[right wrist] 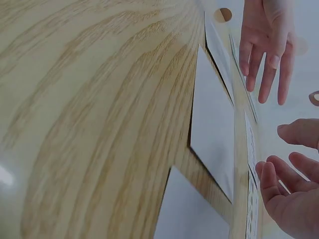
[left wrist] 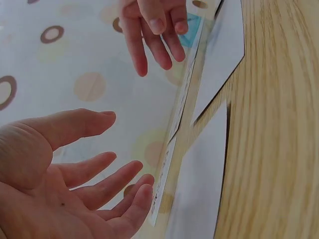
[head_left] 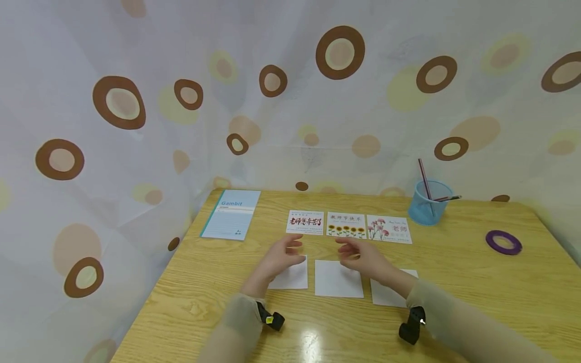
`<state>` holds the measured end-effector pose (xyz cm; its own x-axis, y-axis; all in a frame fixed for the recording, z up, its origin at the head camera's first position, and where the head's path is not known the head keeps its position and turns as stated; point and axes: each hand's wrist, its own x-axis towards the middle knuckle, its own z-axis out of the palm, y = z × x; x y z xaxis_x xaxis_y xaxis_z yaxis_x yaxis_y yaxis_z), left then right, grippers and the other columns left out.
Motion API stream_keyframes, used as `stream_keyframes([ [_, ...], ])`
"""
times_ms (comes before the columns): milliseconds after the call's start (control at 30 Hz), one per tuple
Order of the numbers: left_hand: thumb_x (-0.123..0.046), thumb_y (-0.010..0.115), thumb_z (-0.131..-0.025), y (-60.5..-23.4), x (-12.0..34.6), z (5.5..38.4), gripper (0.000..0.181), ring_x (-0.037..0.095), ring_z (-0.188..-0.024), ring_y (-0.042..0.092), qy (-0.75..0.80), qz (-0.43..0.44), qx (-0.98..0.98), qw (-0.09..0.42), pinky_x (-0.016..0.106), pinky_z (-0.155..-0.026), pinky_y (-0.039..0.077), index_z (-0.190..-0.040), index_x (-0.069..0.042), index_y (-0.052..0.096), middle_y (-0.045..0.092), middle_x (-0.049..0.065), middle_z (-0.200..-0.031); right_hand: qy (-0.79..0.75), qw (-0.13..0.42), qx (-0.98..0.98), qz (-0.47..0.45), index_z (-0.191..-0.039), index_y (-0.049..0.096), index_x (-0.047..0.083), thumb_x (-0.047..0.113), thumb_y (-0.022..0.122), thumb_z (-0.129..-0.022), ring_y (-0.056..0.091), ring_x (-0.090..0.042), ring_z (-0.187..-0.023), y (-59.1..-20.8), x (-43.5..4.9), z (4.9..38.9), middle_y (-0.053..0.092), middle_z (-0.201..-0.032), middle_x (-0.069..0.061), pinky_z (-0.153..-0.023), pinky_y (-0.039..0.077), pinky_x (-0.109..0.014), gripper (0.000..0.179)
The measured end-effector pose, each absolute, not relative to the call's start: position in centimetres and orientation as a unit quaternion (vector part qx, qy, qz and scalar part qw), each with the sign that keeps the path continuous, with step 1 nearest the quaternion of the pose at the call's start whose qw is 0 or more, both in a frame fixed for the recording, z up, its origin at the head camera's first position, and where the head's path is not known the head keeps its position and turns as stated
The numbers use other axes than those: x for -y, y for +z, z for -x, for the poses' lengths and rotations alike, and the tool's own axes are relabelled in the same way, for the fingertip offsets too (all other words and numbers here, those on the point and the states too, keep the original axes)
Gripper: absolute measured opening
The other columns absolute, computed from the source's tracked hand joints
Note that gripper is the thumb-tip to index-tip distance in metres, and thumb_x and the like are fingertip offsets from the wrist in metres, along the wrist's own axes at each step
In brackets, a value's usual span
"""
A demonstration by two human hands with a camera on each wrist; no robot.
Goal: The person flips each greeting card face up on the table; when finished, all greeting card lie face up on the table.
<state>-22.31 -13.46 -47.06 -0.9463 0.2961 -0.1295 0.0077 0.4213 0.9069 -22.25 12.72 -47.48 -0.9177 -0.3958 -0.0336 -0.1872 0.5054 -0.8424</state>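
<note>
Three printed cards lie in a row: one with red calligraphy (head_left: 305, 222), one with sunflowers (head_left: 346, 225), one with pink flowers (head_left: 389, 229). In front of them lie three blank white cards: left (head_left: 290, 278), middle (head_left: 338, 279) and right (head_left: 387, 294). My left hand (head_left: 283, 256) hovers above the left blank card, fingers relaxed, holding nothing. My right hand (head_left: 360, 256) hovers above the middle blank card, also empty. The palms face each other, a small gap apart. The wrist views show loose fingers of the left hand (left wrist: 75, 169) and right hand (right wrist: 289, 184) above the cards.
A light blue notebook (head_left: 231, 214) lies at the back left of the wooden table (head_left: 476, 282). A blue mesh cup (head_left: 428, 202) with pens stands at the back right. A purple tape ring (head_left: 503, 242) lies to the right. A spotted curtain (head_left: 136, 126) hangs behind and left.
</note>
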Motion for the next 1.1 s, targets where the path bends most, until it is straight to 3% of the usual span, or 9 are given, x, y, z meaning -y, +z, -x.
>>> stream_keyframes([
  [167,-0.010,0.072,-0.088,-46.7,11.3,22.0,0.065,0.040,-0.126,0.052,0.520,-0.130,-0.833,0.140,0.052,-0.102,0.048,-0.148,-0.007,0.045,0.053,0.020,-0.141,-0.457,0.087,-0.867,0.177,-0.141,0.049,-0.004,0.005,0.070,-0.090,0.064,-0.035,-0.109,-47.3,-15.1,21.5,0.065,-0.122,-0.022,-0.092,0.055,-0.046,0.056],
  [700,-0.020,0.079,-0.084,-47.4,3.6,20.3,0.069,0.026,-0.129,0.055,0.325,-0.263,-0.900,0.121,0.031,-0.104,0.047,-0.145,-0.009,0.049,0.056,0.009,-0.143,-0.350,0.035,-0.925,0.144,-0.135,0.054,-0.003,0.012,0.080,-0.081,0.063,-0.035,-0.105,-47.8,-22.7,18.0,0.065,-0.122,-0.022,-0.075,0.054,-0.028,0.062],
  [900,-0.027,0.080,-0.082,-47.7,1.5,20.0,0.071,0.021,-0.135,0.050,0.253,-0.292,-0.918,0.087,0.035,-0.115,0.037,-0.145,-0.011,0.050,0.056,0.004,-0.144,-0.320,0.028,-0.937,0.136,-0.135,0.053,-0.008,0.016,0.082,-0.080,0.061,-0.044,-0.107,-47.6,-25.3,17.3,0.061,-0.125,-0.029,-0.083,0.056,-0.051,0.067],
  [1100,-0.038,0.083,-0.079,-48.1,-0.1,19.7,0.077,0.018,-0.134,0.047,0.188,-0.291,-0.934,0.083,0.033,-0.114,0.034,-0.146,-0.018,0.049,0.054,-0.001,-0.144,-0.271,0.014,-0.948,0.167,-0.132,0.056,-0.009,0.021,0.088,-0.072,0.057,-0.051,-0.112,-48.2,-26.6,17.0,0.060,-0.125,-0.031,-0.092,0.048,-0.064,0.075],
])
